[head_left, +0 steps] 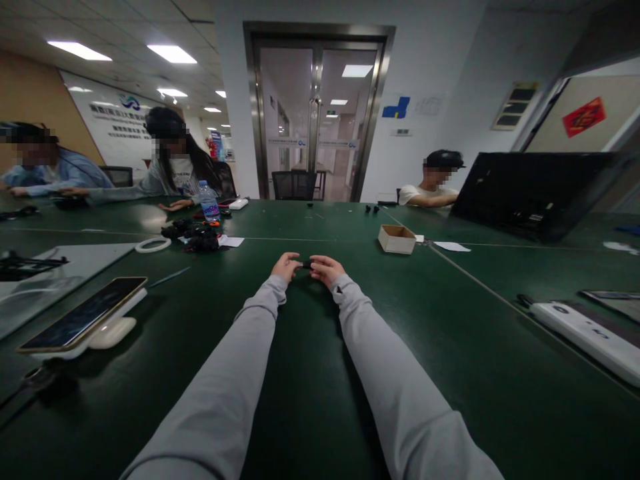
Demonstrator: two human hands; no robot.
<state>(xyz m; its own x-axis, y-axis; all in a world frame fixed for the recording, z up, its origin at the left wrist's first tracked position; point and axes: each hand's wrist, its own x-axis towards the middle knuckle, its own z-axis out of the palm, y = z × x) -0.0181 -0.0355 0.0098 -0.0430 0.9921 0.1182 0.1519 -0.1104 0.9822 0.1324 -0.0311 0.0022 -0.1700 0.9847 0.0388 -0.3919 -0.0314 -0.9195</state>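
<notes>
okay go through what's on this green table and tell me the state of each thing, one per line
small black part: pinched between left hand and right hand, over the table
cardboard box: open, upright
water bottle: upright, capped
phone: screen up, propped on a white stand
laptop: open
glass doors: shut

It was an office or shared workroom, set up for small bench work. A long dark-green surface (pixel 310 373) filled the room, with three other people (pixel 175 167) seated along its far edge, each busy at their own spot. Recessed ceiling light panels (pixel 173 53) ran overhead, and a steel-framed glass double door (pixel 315 113) opened onto a lit corridor with an office chair (pixel 294 185) just behind it. A wall board with a logo and lettering (pixel 117 123) hung at the left. Notices (pixel 515 105) were posted on the white wall, and a large dark screen (pixel 535 190) lay tilted at the right.
</notes>
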